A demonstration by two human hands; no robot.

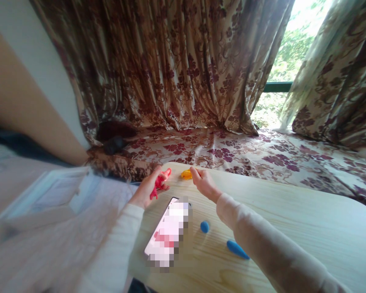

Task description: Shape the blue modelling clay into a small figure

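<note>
My left hand point(149, 188) is closed around a soft red figure point(161, 181), which looks like modelling clay with thin limbs sticking out. At the far edge of the table, my right hand point(203, 183) has its fingers pressed against a small yellow piece point(186, 174), also clay-like; its right end is hidden by the fingers. Between my forearms lie a blue ball point(204, 227) and, partly beside my right sleeve, a long tapered blue piece point(238, 249).
A phone point(167, 232) with a lit, partly blurred screen lies on the pale wooden table point(293, 215). Left of the table is a white box point(49, 195) on a light cover. Patterned curtains point(177, 61) hang behind a cloth-covered ledge point(225, 148).
</note>
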